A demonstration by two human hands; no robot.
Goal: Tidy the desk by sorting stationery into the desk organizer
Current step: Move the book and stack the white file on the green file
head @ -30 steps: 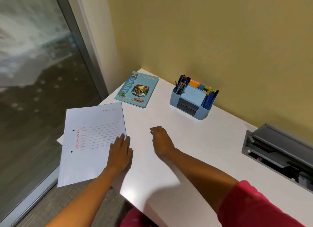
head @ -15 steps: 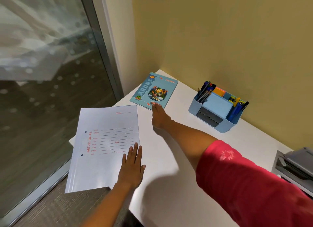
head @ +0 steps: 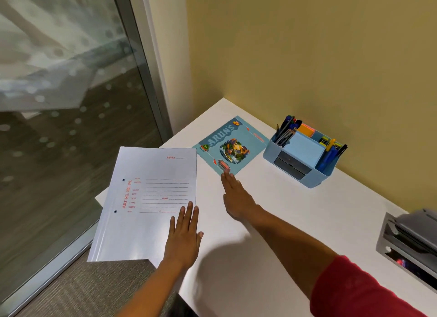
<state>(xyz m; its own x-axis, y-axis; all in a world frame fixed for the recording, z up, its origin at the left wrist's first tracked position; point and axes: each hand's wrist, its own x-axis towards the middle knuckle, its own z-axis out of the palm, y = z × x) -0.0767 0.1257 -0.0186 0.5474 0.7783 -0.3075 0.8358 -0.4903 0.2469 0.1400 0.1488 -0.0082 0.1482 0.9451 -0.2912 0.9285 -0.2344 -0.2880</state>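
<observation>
A light blue desk organizer [head: 316, 177] stands against the yellow wall, filled with pens, pencils, sticky notes and a blue pad. A blue notebook [head: 233, 145] lies flat to its left. My right hand [head: 236, 193] is stretched flat on the desk, its fingertips touching the notebook's near corner. A white file folder [head: 146, 198] with red print lies at the desk's left corner, hanging partly over the edge. My left hand [head: 184, 236] rests flat on the folder's lower right corner, fingers straight and holding nothing.
The white desk [head: 295, 222] ends at left beside a glass partition [head: 59, 104]. A grey cable box [head: 411, 241] with a raised lid sits in the desk at the right edge. The yellow wall runs close behind the organizer.
My right hand has reached forward from the middle of the desk to the notebook's near corner. My left hand has stayed on the folder.
</observation>
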